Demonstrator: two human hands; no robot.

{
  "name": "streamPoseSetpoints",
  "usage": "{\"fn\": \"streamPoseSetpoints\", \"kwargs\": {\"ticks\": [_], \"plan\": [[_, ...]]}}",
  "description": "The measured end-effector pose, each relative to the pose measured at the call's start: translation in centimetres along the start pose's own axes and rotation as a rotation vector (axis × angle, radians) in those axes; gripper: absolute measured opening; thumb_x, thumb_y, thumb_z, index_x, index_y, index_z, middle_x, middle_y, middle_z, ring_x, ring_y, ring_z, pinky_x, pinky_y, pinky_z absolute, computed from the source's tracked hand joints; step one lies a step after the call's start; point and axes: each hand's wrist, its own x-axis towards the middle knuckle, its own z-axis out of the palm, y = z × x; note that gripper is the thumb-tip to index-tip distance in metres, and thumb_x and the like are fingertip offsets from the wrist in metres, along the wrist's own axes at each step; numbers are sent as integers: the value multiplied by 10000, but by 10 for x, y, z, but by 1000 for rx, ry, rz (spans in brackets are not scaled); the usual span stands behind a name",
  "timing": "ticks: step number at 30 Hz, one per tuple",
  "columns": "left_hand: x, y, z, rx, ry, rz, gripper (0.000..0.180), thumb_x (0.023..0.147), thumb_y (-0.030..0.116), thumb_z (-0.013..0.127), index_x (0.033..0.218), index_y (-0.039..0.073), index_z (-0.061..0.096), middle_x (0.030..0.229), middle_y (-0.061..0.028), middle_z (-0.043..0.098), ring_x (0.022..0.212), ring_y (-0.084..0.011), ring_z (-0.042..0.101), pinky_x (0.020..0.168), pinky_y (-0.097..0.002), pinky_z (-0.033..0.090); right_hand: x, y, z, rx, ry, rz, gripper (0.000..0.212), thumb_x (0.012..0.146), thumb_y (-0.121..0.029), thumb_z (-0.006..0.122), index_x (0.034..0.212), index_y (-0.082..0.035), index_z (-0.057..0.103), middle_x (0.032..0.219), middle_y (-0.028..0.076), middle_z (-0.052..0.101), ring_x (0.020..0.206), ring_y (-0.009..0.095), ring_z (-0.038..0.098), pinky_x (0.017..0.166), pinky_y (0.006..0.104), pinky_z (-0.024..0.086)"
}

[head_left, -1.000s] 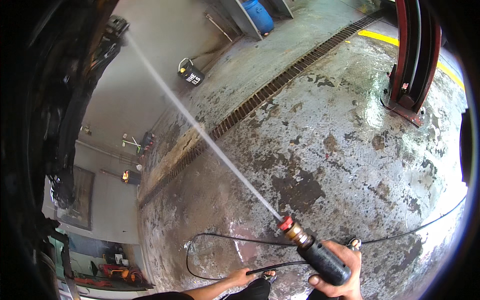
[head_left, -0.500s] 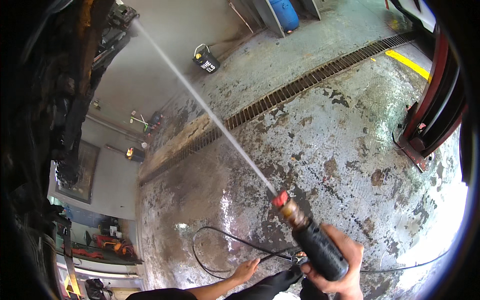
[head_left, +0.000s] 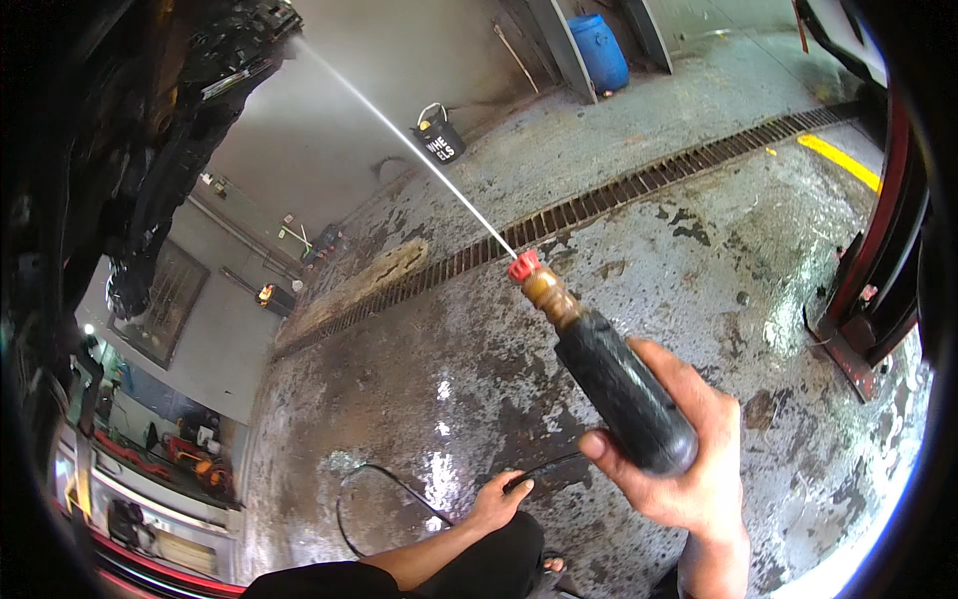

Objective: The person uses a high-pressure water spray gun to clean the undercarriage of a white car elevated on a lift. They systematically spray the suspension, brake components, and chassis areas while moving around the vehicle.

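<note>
My right hand (head_left: pixel 689 459) grips the black barrel of a pressure-washer lance (head_left: pixel 609 374) with a brass collar and a red nozzle tip (head_left: pixel 523 267). A thin white water jet (head_left: pixel 399 130) shoots from the tip up and left onto the dark underside of a raised vehicle (head_left: pixel 180 110). My left hand (head_left: pixel 496 502) is lower down, closed around the thin black hose (head_left: pixel 379 479) that loops over the wet floor.
A long drain grate (head_left: pixel 599 205) crosses the wet concrete floor. A black bucket (head_left: pixel 437 135) and a blue barrel (head_left: pixel 603 50) stand by the far wall. A red lift post (head_left: pixel 878 290) rises at the right. Shelves with tools line the left.
The lance has come up and closer to the camera, and the view has shifted so the jet reaches the vehicle's underside higher at the left. My left hand has stayed on the hose.
</note>
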Motion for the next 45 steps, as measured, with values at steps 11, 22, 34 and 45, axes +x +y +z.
{"fn": "streamPoseSetpoints", "kwargs": {"ticks": [11, 22, 34, 45], "plan": [[61, 6, 81, 69, 12, 134, 465, 913, 351, 717, 1283, 83, 635, 948, -90, 713, 888, -218, 690, 823, -364, 530, -28, 33, -26, -114, 59, -109, 635, 782, -349, 872, 1247, 16, 640, 901, 104, 719, 830, 153, 677, 805, 324, 542], [85, 4, 102, 110, 22, 218, 496, 904, 293, 710, 1332, 70, 593, 1039, -136, 685, 945, -259, 688, 851, -380, 536, -36, 16, -33, -76, 110, -203, 591, 785, -307, 877, 1218, 27, 655, 923, 124, 734, 873, 150, 695, 827, 331, 551], [92, 1, 107, 82, 15, 371, 492, 888, 237, 709, 1342, 88, 591, 1111, -146, 660, 1016, -279, 673, 869, -389, 534, -42, 1, -34, -62, 104, -131, 570, 783, -285, 881, 1212, 22, 663, 903, 84, 721, 840, 114, 657, 804, 306, 539], [96, 0, 119, 72, 16, 404, 511, 885, 210, 716, 1365, 112, 569, 1070, -123, 658, 985, -290, 673, 858, -391, 535, -47, -9, -34, -41, 135, -201, 570, 779, -277, 889, 1204, 31, 665, 909, 65, 714, 841, 107, 642, 801, 289, 528]]}}
